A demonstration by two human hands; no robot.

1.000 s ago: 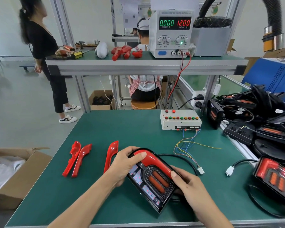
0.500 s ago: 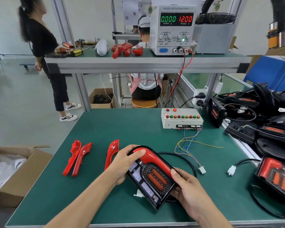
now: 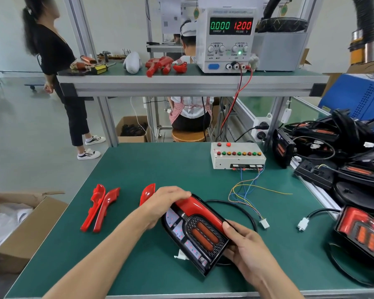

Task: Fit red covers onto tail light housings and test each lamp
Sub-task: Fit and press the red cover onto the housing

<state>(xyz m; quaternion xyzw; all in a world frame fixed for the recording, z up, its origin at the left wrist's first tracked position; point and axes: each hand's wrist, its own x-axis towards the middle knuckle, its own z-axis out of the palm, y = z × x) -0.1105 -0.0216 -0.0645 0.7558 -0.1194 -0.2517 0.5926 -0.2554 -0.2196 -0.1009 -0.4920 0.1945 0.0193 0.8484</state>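
Left hand (image 3: 164, 202) is curled over the top end of the red cover (image 3: 200, 211), fingers wrapped down on it, pressing it onto the housing (image 3: 192, 236). Right hand (image 3: 244, 244) grips the housing's right edge from below, thumb on the lower end of the cover. So both hands are grasping the same lamp, which sits tilted near the front edge of the green mat (image 3: 181, 169), pretty much dead centre. The cover runs along the upper right side of the housing, next to the two orange oval lenses in the black mesh panel. A black cable loops out from behind it, and a small white plug pokes out at its lower left.

Left of the lamp there are three loose covers on the mat: two (image 3: 99, 207) lying right beside each other, and a third (image 3: 147, 192) partly hidden behind the left hand.

Further back is the switch box (image 3: 238, 156) with its row of coloured buttons, thin coloured wires trailing from it to a white connector (image 3: 264, 223). Another white connector (image 3: 303, 223) lies apart from that one, further right. A finished lamp (image 3: 363, 231) sits at the right edge, with a heap of black housings (image 3: 337, 152) behind it. The power supply (image 3: 227, 37) on the shelf reads 0.000 and 12.00.
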